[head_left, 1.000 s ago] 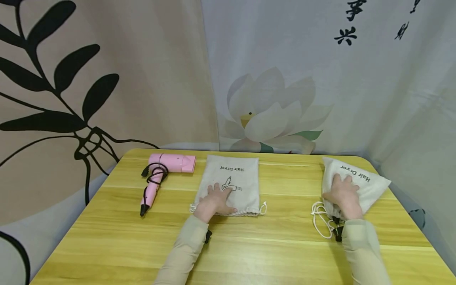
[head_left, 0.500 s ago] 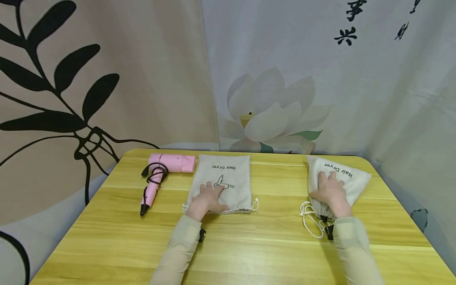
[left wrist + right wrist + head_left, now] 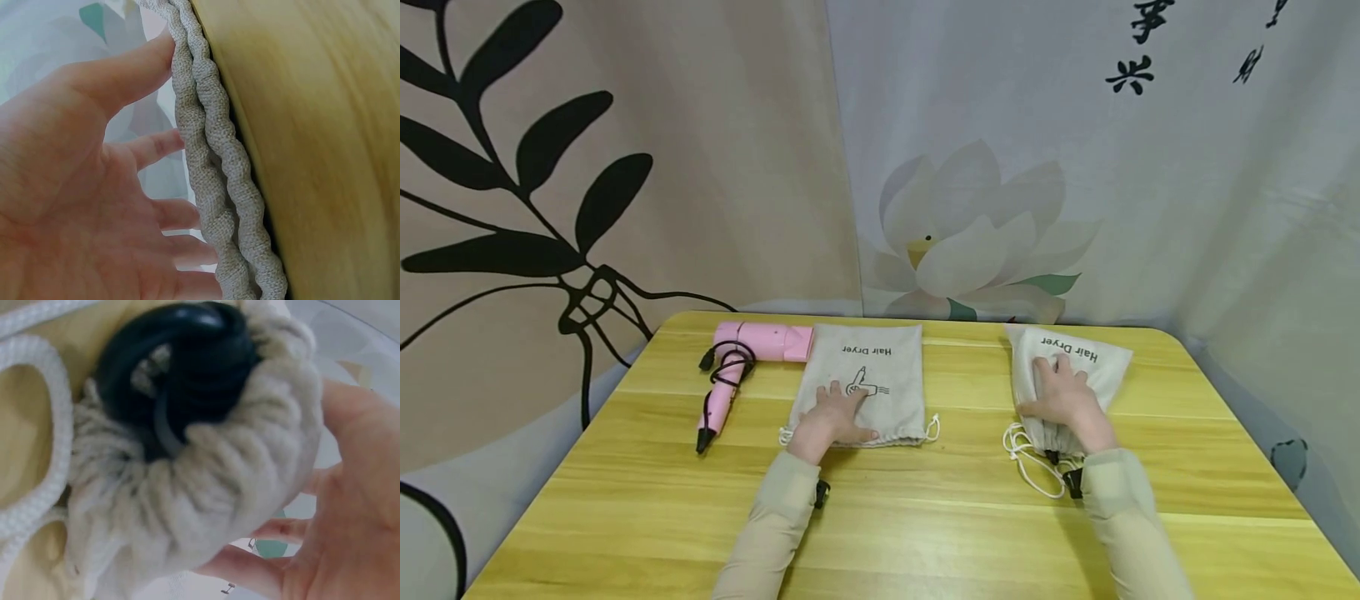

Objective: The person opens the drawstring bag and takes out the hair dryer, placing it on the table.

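My left hand [image 3: 833,421] rests on a flat grey drawstring bag [image 3: 895,417] printed "Hair Dryer", its fingers spread across the fabric. The gathered mouth of that bag [image 3: 212,169] lies in front of the palm in the left wrist view. A second drawstring bag [image 3: 1108,354], bulging, lies under the spread fingers of my right hand [image 3: 1063,400]. In the right wrist view, a black handle end with a hanging loop [image 3: 206,369] pokes out of this bag's puckered mouth [image 3: 206,487]. The rest of what it holds is hidden.
A pink hair dryer [image 3: 763,342] with its black cord wound round the handle lies left of the flat bag, nozzle at the bag's edge. White drawstrings [image 3: 1022,458] trail on the wooden table [image 3: 955,525]. A printed curtain [image 3: 760,167] hangs behind.
Both bags have slid left across the table with the hands on them, the bulging one farther. The flat bag now reaches the pink hair dryer's nozzle. The dryer has stayed put.
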Tool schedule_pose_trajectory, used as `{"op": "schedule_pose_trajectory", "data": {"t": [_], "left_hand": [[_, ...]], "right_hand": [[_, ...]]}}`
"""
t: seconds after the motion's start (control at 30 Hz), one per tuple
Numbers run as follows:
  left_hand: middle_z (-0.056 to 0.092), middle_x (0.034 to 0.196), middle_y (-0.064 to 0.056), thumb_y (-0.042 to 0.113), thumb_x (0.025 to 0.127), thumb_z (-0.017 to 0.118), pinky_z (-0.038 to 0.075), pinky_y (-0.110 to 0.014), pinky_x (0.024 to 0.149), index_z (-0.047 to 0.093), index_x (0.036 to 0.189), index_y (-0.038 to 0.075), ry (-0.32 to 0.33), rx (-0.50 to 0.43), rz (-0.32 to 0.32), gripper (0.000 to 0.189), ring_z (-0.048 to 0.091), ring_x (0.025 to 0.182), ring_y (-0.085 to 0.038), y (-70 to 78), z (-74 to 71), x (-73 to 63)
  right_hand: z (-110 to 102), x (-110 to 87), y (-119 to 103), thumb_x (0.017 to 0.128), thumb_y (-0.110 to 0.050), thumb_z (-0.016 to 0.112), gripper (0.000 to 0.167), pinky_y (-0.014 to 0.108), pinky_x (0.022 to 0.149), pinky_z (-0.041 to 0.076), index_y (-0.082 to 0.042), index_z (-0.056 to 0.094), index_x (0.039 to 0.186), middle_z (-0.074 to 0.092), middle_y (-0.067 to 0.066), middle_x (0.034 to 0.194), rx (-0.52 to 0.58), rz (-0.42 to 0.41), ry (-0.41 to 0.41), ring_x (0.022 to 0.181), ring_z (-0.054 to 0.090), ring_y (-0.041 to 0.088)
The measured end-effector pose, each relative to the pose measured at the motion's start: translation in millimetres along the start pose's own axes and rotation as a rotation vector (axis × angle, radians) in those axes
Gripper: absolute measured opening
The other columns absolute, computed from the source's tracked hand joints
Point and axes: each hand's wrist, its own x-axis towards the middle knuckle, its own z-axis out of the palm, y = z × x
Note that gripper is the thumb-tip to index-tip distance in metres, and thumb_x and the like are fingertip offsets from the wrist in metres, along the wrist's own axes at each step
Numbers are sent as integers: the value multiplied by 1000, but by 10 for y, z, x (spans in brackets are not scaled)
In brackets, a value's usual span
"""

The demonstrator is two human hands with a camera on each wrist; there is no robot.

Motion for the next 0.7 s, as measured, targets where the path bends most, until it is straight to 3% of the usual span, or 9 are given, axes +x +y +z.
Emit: {"op": "schedule_pose_trajectory", "data": {"t": [0.7], "left_hand": [[13,157,-25,49,79,71,20,-78,99,34,147,26,1,-10,-5,81,11,143,-49,-8,-4,8]], "right_hand": [[141,142,-459,77,-47,70,93,56,73,49,-6,27,148,18,32,147,-46,-51,-33,115,39,58]]}}
